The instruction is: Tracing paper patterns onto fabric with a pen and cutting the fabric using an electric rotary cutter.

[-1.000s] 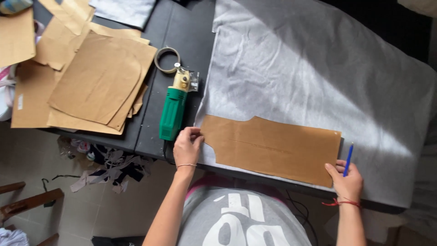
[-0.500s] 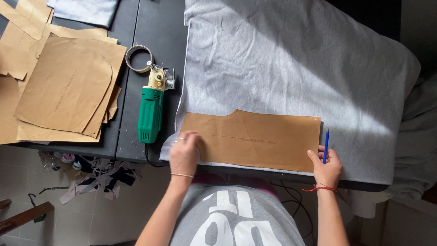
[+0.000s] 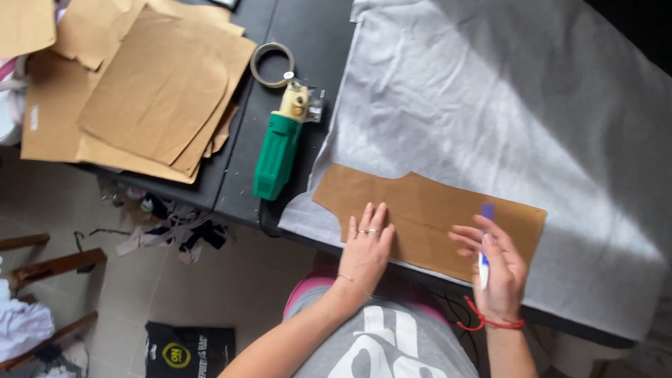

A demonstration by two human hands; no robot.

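A long brown paper pattern piece (image 3: 434, 210) lies on grey fabric (image 3: 504, 119) spread over the dark table. My left hand (image 3: 367, 245) presses flat on the pattern's near left part, fingers spread. My right hand (image 3: 497, 269) hovers over the pattern's right part and holds a blue and white pen (image 3: 484, 241) upright between the fingers.
A green and cream electric fabric cutter (image 3: 280, 143) lies on the dark table (image 3: 238, 182) left of the fabric, a tape roll (image 3: 271, 64) behind it. Stacked brown paper patterns (image 3: 150, 91) cover the table's left. Fabric scraps (image 3: 175, 227) and wooden furniture (image 3: 42, 269) sit on the floor.
My right hand moved in from the pattern's right end to over its right part, still with the pen. My left hand slid right along the near edge. The camera view shifted.
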